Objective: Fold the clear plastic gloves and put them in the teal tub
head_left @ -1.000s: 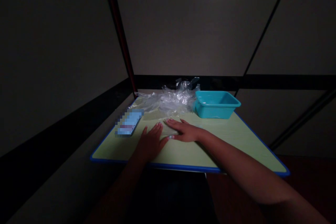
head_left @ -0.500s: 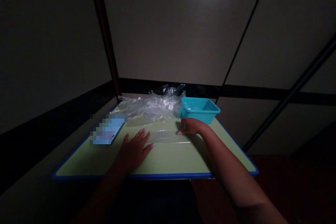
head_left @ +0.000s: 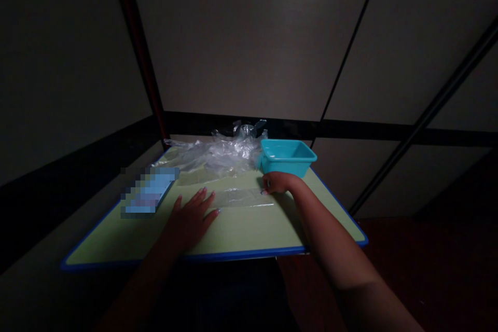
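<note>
A clear plastic bag (head_left: 241, 197) lies flat on the pale green table (head_left: 241, 233). My left hand (head_left: 191, 220) rests palm down with its fingers spread, fingertips at the bag's left end. At the right end, the fingers of my right hand (head_left: 277, 182) are pinched together on the bag's edge. Behind them is a loose heap of crumpled clear plastic bags (head_left: 225, 155). Just beyond my right hand stands a turquoise basket (head_left: 290, 166).
A flat blue item (head_left: 150, 194), partly pixelated, lies at the table's left side. The table has a blue rim. Dark wall panels (head_left: 241, 36) rise behind and to the left.
The whole view has shifted, so the table and things on it appear slightly further left. Both hands keep nearly the same places on the bag.
</note>
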